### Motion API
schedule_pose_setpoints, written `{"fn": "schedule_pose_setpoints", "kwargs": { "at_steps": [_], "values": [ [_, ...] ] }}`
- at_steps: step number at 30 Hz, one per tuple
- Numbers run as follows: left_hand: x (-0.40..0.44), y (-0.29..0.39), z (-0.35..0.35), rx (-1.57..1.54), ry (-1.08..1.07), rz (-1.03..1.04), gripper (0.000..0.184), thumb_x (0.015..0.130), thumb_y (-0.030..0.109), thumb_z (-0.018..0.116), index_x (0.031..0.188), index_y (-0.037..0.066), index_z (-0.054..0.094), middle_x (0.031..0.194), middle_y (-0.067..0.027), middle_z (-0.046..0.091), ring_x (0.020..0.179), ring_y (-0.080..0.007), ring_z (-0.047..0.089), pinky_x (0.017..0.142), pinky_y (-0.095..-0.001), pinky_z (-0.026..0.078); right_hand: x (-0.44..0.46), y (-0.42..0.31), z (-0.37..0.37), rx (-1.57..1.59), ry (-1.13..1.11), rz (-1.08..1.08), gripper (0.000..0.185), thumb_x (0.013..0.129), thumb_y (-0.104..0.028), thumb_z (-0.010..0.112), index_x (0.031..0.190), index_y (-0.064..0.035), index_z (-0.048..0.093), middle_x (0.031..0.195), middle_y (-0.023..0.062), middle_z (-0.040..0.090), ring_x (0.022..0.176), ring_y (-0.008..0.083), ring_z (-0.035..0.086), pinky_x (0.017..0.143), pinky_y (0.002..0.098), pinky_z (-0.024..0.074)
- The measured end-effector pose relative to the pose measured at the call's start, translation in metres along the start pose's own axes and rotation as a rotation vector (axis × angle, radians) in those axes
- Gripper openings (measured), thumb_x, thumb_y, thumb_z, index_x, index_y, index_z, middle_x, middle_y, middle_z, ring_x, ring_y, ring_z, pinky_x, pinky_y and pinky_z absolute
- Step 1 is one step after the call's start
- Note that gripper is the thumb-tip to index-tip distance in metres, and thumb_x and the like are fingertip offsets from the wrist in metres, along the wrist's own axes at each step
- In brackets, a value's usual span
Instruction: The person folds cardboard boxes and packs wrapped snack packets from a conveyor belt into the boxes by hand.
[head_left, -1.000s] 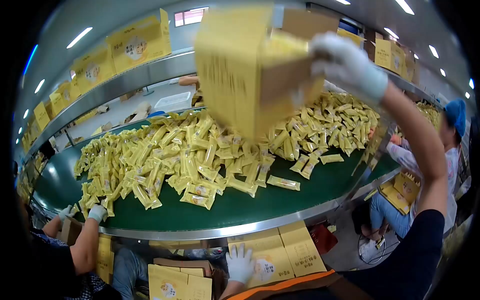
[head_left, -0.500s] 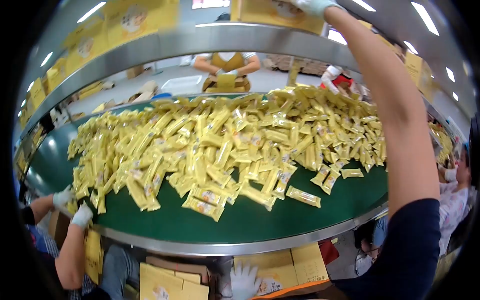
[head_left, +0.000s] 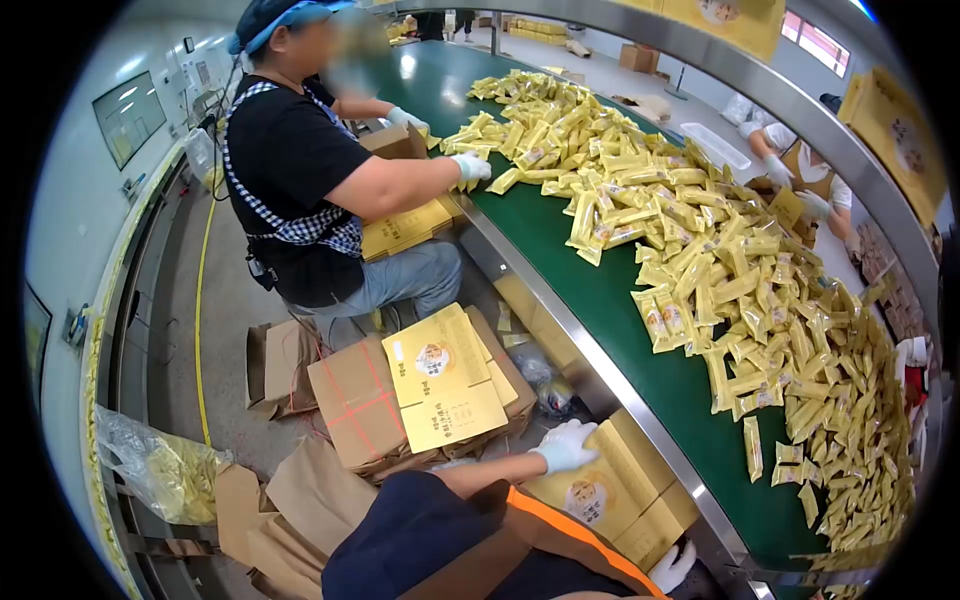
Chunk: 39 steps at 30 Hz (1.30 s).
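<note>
My left hand (head_left: 566, 446), in a white glove, rests on the upper left edge of flat yellow cartons (head_left: 620, 500) lying at my lap. At the cartons' lower right edge is my right hand (head_left: 673, 566), also gloved and partly cut off by my apron; its fingers look curled around the edge. The cartons are printed with a round picture. Beyond them the green conveyor belt (head_left: 560, 270) carries a large heap of yellow wrapped packets (head_left: 690, 240). A few loose packets (head_left: 753, 448) lie near the belt's close side.
A seated co-worker (head_left: 300, 180) handles packets beside an open box (head_left: 393, 142). More flat cartons (head_left: 440, 375) sit on a brown bundle (head_left: 350, 400) to my left. A metal shelf (head_left: 740, 70) with yellow boxes spans above the belt. Another person (head_left: 805, 175) works across it.
My view has swung left. My right hand has come down from the overhead shelf to the cartons, without the yellow box it carried. My left hand stays at the cartons.
</note>
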<state>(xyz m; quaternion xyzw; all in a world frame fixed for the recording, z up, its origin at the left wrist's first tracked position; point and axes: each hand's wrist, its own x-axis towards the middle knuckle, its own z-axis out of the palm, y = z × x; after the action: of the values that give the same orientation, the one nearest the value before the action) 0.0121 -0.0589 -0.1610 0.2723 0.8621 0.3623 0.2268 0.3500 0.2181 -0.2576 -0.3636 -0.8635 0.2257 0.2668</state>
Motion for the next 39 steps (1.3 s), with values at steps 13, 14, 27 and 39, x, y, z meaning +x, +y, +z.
{"fn": "schedule_pose_setpoints", "kwargs": {
  "at_steps": [13, 14, 27, 39],
  "values": [
    [-0.013, 0.016, -0.023, -0.752, -0.271, 0.29, 0.046, 0.088, 0.017, 0.066, 0.13, 0.0, 0.054, 0.122, -0.013, 0.064, 0.109, -0.0195, 0.06, 0.094, -0.0342, 0.048, -0.007, -0.146, -0.119, -0.089, -0.159, 0.194, 0.073, 0.085, -0.021, 0.07, 0.14, 0.0052, 0.03, 0.134, 0.0293, 0.047, 0.125, 0.0383, 0.048, 0.109, 0.0468, 0.035],
    [-0.024, 0.022, -0.035, -0.886, -0.342, 0.356, 0.048, 0.09, 0.016, 0.065, 0.133, 0.0, 0.052, 0.124, -0.0112, 0.063, 0.111, -0.0178, 0.058, 0.096, -0.0337, 0.047, 0.0, -0.183, -0.146, -0.143, -0.081, 0.064, 0.076, 0.084, -0.022, 0.071, 0.14, 0.0053, 0.028, 0.134, 0.0295, 0.047, 0.125, 0.0384, 0.048, 0.109, 0.047, 0.0345],
    [-0.032, 0.033, -0.049, -0.78, -0.264, 0.331, 0.038, 0.092, 0.014, 0.064, 0.126, -0.001, 0.056, 0.119, -0.0079, 0.065, 0.105, -0.0146, 0.059, 0.091, -0.0308, 0.049, 0.022, -0.239, -0.143, -0.362, 0.153, -0.653, 0.023, 0.079, -0.011, 0.072, 0.101, -0.0067, 0.064, 0.097, 0.0123, 0.065, 0.092, 0.0319, 0.062, 0.086, 0.0398, 0.0453],
    [0.013, 0.133, -0.075, -1.639, -1.055, 0.717, 0.095, 0.092, 0.076, 0.031, 0.143, -0.003, 0.042, 0.14, -0.0223, 0.05, 0.131, -0.0356, 0.044, 0.114, -0.0439, 0.028, 0.111, -0.28, -0.135, 0.023, -0.996, -0.53, 0.021, 0.087, -0.028, 0.06, 0.08, -0.011, 0.069, 0.071, 0.0137, 0.064, 0.066, 0.0336, 0.061, 0.059, 0.0436, 0.0454]
  ]
}}
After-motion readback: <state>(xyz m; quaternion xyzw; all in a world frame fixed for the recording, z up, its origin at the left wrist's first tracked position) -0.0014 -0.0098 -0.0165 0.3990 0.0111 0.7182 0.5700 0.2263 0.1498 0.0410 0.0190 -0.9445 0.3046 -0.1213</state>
